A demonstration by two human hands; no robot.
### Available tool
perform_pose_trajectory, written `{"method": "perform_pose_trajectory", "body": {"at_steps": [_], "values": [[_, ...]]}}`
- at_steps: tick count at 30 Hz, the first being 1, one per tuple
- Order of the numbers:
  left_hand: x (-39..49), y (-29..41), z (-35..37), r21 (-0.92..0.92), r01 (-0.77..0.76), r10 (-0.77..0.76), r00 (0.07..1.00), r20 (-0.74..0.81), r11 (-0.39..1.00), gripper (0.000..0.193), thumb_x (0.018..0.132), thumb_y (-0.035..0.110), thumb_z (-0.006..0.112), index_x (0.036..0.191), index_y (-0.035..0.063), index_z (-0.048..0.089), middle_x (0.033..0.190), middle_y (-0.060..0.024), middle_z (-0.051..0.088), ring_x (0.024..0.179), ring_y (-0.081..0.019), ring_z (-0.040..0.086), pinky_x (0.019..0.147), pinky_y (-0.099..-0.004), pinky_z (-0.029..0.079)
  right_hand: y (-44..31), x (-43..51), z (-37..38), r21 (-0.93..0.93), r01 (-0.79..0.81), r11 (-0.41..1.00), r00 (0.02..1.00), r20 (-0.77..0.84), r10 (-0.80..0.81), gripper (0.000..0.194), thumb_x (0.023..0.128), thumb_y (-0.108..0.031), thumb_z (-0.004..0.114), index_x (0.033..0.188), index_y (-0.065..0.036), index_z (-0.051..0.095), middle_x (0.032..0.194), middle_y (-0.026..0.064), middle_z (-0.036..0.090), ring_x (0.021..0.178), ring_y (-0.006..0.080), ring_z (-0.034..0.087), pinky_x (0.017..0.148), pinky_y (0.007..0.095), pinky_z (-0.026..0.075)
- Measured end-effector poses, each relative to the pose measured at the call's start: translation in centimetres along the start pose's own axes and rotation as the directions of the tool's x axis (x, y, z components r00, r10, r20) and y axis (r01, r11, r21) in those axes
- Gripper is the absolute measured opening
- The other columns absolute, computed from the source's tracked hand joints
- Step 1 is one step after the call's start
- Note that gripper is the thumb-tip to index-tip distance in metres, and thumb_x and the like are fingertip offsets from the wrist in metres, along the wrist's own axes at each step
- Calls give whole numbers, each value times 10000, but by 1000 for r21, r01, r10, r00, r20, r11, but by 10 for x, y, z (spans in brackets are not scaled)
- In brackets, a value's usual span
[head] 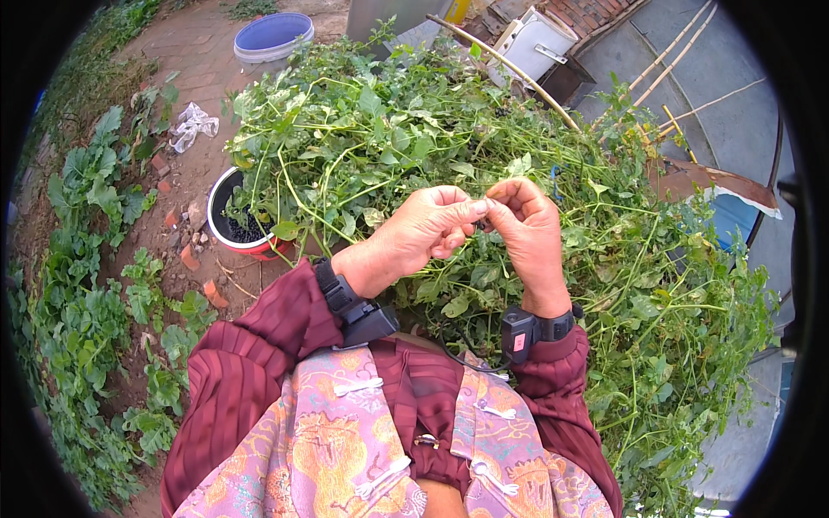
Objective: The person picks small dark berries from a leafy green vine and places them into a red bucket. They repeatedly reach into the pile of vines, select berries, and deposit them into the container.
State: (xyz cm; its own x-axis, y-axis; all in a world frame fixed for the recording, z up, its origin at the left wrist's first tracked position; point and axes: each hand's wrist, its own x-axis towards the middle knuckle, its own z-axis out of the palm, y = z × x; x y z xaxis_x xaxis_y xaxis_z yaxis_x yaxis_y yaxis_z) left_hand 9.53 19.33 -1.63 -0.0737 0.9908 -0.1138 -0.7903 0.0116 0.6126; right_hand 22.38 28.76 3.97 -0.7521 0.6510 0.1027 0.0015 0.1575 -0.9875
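My left hand [424,226] and my right hand [526,223] meet fingertip to fingertip above a leafy green plant [382,139]. Small dark berries [480,225] show between the fingers, partly hidden by them; the fingertips of both hands are pinched together at the berries. To the left, a red bucket [267,248] with a white rim and black inside stands on the soil, holding many small black berries [245,228]. Some stems and leaves of the plant hang over its rim.
A blue-lined white bucket [275,35] stands behind at the upper left, near a crumpled clear plastic bag [193,126]. Brick pieces [214,294] lie on the soil. Leafy greens [78,311] grow at far left. A wooden pole [511,68] leans across the plant's back.
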Motion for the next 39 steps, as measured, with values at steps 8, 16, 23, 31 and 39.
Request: {"method": "perform_pose_trajectory", "body": {"at_steps": [8, 16, 23, 31, 39], "values": [[1, -1, -4, -23, 12, -12, 1000, -13, 1000, 147, 851, 152, 655, 859, 32, 570, 690, -36, 577, 451, -44, 470, 351, -170, 303, 3, 1, -3, -11, 4, 1000, 999, 33, -4, 74, 860, -49, 622, 912, -27, 574, 806, -10, 595, 698, 50, 546, 618, 193, 449], [4, 0, -13, -154, 9, 14, 989, 144, 988, 91, 862, 103, 541, 920, 34, 554, 751, -84, 603, 494, -89, 488, 381, -201, 332, 9, 4, -5, 161, -38, 986, 999, 16, 36, 93, 854, -56, 632, 928, -30, 582, 828, 19, 624, 718, 85, 581, 634, 213, 476], [4, -2, -8, -49, 16, -14, 999, 52, 999, 120, 890, 136, 593, 933, 30, 558, 760, -40, 601, 498, -50, 476, 387, -176, 335, 9, 4, -5, 111, -16, 994, 1000, -16, 18, 84, 859, -51, 621, 926, -23, 580, 825, 31, 616, 720, 97, 582, 628, 227, 484], [3, -2, -6, -12, 4, -4, 998, 64, 1000, 120, 868, 114, 631, 917, 25, 567, 733, -29, 578, 478, -35, 459, 382, -165, 324, 13, 5, -7, 168, -38, 985, 999, -10, 40, 85, 860, -48, 618, 931, -25, 578, 833, 46, 627, 720, 107, 591, 611, 225, 492], [3, -1, -10, -112, 45, -29, 990, 142, 993, 84, 859, 77, 588, 918, 25, 559, 751, -50, 583, 487, -49, 451, 385, -172, 331, 17, 6, -7, 340, -97, 936, 995, 21, 96, 91, 862, -49, 616, 937, -31, 568, 829, 56, 628, 710, 120, 594, 603, 241, 488]]}}
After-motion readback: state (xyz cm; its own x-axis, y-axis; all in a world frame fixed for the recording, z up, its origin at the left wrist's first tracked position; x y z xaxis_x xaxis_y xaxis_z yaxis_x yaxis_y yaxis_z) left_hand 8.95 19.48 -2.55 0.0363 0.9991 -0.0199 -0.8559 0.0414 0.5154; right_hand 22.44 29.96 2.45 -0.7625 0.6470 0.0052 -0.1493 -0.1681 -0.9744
